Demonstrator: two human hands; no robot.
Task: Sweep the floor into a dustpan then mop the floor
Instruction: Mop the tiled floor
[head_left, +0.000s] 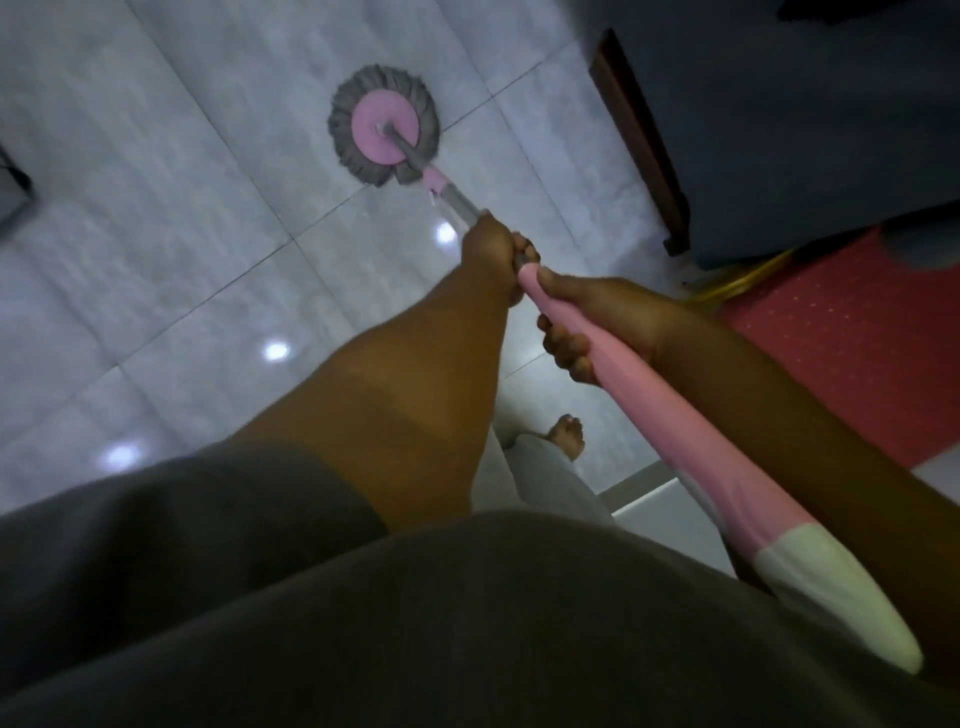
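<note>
A spin mop with a round pink disc and grey fringe, the mop head (384, 130), lies flat on the pale tiled floor (182, 182) ahead of me. Its grey pole runs back into a pink handle (675, 421) with a white end cap. My left hand (493, 249) grips the pole where grey metal meets the pink grip. My right hand (587, 322) is wrapped round the pink handle just behind it, fingers curled underneath. No broom or dustpan is in sight.
A dark blue piece of furniture (805, 130) with a brown wooden edge stands at the right. A red patterned mat (857, 338) lies beside it, with a yellow object at its corner. My bare foot (569, 436) is on the tiles below the handle.
</note>
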